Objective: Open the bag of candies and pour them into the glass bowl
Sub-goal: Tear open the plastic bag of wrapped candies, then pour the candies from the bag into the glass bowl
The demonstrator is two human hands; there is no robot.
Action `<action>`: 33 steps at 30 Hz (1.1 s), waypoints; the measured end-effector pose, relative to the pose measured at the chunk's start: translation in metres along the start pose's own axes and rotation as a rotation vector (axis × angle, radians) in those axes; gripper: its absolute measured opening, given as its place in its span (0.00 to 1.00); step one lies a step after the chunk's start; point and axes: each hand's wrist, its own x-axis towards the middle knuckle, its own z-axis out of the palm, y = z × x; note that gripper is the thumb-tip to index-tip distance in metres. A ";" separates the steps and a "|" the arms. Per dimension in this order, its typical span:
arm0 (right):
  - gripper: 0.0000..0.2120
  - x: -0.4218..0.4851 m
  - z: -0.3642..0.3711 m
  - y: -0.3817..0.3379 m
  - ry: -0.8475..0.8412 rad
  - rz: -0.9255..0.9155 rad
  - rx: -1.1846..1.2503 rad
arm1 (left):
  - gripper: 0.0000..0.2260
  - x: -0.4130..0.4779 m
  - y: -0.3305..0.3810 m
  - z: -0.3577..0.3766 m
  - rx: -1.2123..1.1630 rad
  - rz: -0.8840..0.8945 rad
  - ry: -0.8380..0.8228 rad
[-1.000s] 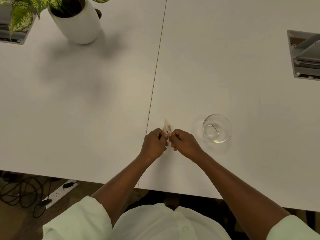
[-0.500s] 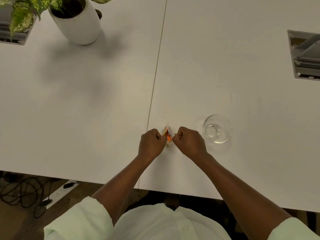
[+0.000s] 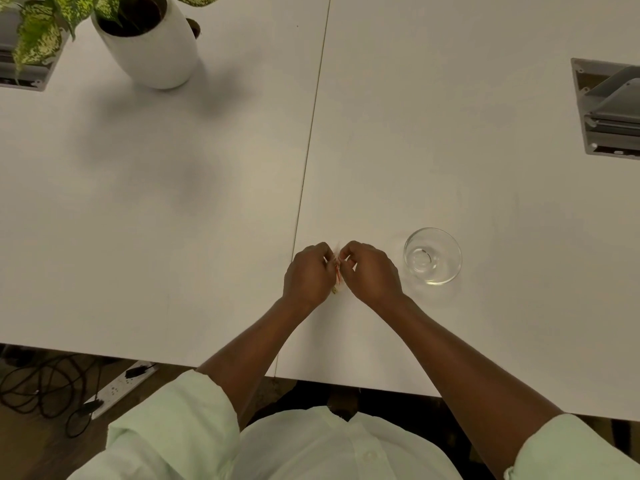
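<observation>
A small bag of candies (image 3: 337, 273) is pinched between my two hands just above the white table (image 3: 207, 220). Only a thin orange sliver of the bag shows between my fingers; the rest is hidden. My left hand (image 3: 306, 277) grips its left side and my right hand (image 3: 370, 271) grips its right side, knuckles nearly touching. The glass bowl (image 3: 433, 256) stands upright and empty on the table, a short way to the right of my right hand.
A white pot with a leafy plant (image 3: 149, 43) stands at the far left. Grey cable hatches sit in the table at the far left (image 3: 20, 64) and far right (image 3: 606, 109). The table's near edge (image 3: 138, 358) runs below my forearms, with cables on the floor.
My hands have drawn closer together again around the bag, covering more of it. The bowl has not moved.
</observation>
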 end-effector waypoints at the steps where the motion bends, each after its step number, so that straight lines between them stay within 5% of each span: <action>1: 0.07 0.001 0.000 -0.001 0.000 0.006 -0.006 | 0.04 0.000 0.000 0.000 -0.003 -0.004 0.004; 11: 0.03 0.001 -0.008 0.005 0.150 0.067 -0.080 | 0.06 0.003 -0.001 -0.009 0.070 -0.107 0.143; 23: 0.07 -0.002 -0.012 0.008 0.131 0.040 -0.028 | 0.02 0.002 -0.005 -0.010 0.067 -0.074 0.130; 33: 0.21 -0.035 -0.011 0.004 0.017 -0.253 -0.113 | 0.03 0.006 -0.006 -0.009 -0.039 -0.100 0.116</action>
